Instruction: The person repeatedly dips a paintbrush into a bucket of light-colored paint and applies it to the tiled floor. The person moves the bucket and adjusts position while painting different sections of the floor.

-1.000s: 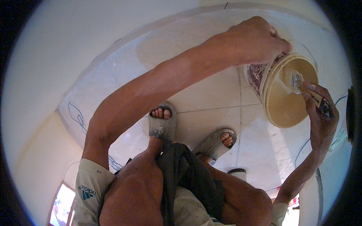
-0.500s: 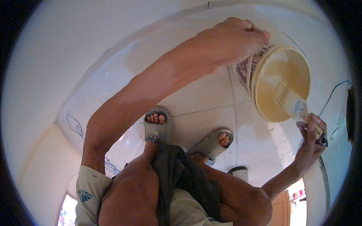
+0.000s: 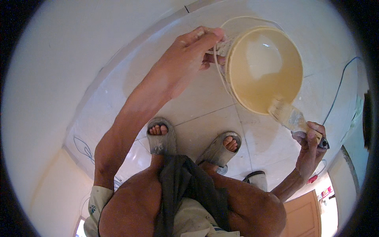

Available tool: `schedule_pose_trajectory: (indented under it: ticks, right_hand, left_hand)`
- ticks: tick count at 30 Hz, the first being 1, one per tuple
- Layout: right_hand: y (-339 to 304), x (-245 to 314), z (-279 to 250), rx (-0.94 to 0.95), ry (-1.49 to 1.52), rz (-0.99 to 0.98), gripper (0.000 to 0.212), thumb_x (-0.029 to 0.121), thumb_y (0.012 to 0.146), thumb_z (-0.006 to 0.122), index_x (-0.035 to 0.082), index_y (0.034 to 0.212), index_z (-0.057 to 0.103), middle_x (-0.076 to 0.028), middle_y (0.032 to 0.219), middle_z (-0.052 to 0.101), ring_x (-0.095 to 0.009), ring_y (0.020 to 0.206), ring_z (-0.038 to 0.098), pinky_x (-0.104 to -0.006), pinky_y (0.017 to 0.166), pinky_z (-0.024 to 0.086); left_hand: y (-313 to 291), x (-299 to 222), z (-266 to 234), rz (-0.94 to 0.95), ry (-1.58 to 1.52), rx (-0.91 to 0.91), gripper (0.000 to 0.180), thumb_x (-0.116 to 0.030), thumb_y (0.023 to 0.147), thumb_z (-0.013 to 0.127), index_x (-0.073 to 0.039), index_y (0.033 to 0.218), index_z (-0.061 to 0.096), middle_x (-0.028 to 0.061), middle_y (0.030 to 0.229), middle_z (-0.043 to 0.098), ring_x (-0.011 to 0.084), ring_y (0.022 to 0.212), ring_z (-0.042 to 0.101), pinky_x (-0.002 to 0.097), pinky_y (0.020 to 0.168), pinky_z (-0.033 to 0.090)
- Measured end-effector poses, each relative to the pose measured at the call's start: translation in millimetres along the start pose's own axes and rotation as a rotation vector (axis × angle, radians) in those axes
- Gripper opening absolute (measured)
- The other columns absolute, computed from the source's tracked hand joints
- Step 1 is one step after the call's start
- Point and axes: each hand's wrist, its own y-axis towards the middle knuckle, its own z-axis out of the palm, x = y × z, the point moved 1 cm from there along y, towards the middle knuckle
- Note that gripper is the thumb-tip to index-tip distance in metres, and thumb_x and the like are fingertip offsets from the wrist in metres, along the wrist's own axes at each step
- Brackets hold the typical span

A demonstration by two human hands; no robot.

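A cream plastic bucket [image 3: 252, 96] sits on the tiled floor ahead, its mouth toward me, with a pool of pale paint at the bottom. My left hand [image 3: 197, 51] grips its left side near the thin wire handle; some of the fingers are partly hidden by the hand itself. In my right hand [image 3: 310, 144] is a flat paintbrush [image 3: 294, 119], held by its handle. The paint-coated bristles rest at the bucket's lower right rim.
My sandalled feet [image 3: 161, 138] stand on the floor tiles [image 3: 205, 100] below the bucket. A white wall [image 3: 59, 71] curves along the left. A blue cable [image 3: 339, 91] runs at the right, and a small white container [image 3: 257, 179] stands by my right knee.
The bucket and my left hand have shifted left in view, and the bucket's mouth now faces me more squarely. The brush has moved from inside the bucket to its lower right rim.
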Motion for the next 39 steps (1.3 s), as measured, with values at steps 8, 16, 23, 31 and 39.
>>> schedule_pose_trajectory:
  ticks: [8, 16, 23, 31, 39]
  right_hand:
    - [-2.9, -2.7, -10.8, 0.073, 0.028, 0.038, 0.024, 0.018, 0.091, 0.066, -0.001, 0.105, 0.065, -0.010, 0.097, 0.063, -0.017, 0.082, 0.067, -0.0304, 0.069, 0.062]
    - [-4.1, -3.5, -15.5, 0.075, 0.050, 0.065, 0.031, 0.026, 0.087, 0.073, -0.001, 0.100, 0.066, -0.010, 0.099, 0.062, -0.019, 0.081, 0.067, -0.0353, 0.066, 0.064]
    - [-14.0, -15.4, -30.5, 0.143, 0.167, 0.098, 0.028, 0.022, 0.088, 0.069, -0.001, 0.104, 0.063, -0.007, 0.097, 0.060, -0.015, 0.080, 0.065, -0.0285, 0.058, 0.060]
    - [30.8, -43.4, -28.5, -0.089, 0.014, -0.221, 0.032, 0.024, 0.096, 0.063, 0.003, 0.119, 0.057, -0.007, 0.108, 0.058, -0.015, 0.082, 0.065, -0.0284, 0.074, 0.059]
    - [129.6, -29.2, 55.4, 0.096, 0.691, -0.261, 0.032, 0.023, 0.100, 0.058, -0.001, 0.121, 0.057, -0.016, 0.123, 0.062, -0.025, 0.101, 0.069, -0.0384, 0.089, 0.059]
  left_hand:
    - [-33.8, -22.2, 4.1, 0.152, 0.292, -0.030, 0.033, -0.041, 0.100, 0.055, -0.010, 0.109, 0.065, -0.0027, 0.101, 0.066, 0.0097, 0.092, 0.061, 0.0279, 0.085, 0.044]
    - [-21.5, -24.9, 21.1, 0.191, 0.006, 0.039, 0.027, -0.032, 0.101, 0.053, -0.007, 0.103, 0.065, 0.0010, 0.092, 0.065, 0.0125, 0.086, 0.062, 0.0301, 0.086, 0.049]
    - [-37.5, -35.9, 33.2, 0.079, -0.162, 0.090, 0.027, -0.030, 0.102, 0.051, -0.005, 0.100, 0.062, 0.0017, 0.081, 0.059, 0.0135, 0.071, 0.054, 0.0316, 0.071, 0.047]
    - [-91.6, -39.5, 60.0, 0.070, 0.058, 0.038, 0.029, -0.030, 0.103, 0.048, -0.002, 0.103, 0.057, 0.0019, 0.074, 0.050, 0.0132, 0.066, 0.046, 0.0301, 0.066, 0.041]
    - [-135.3, -39.3, 39.1, -0.006, 0.237, -0.063, 0.025, -0.025, 0.103, 0.050, -0.004, 0.092, 0.058, -0.0005, 0.075, 0.050, 0.0067, 0.066, 0.041, 0.0242, 0.065, 0.036]
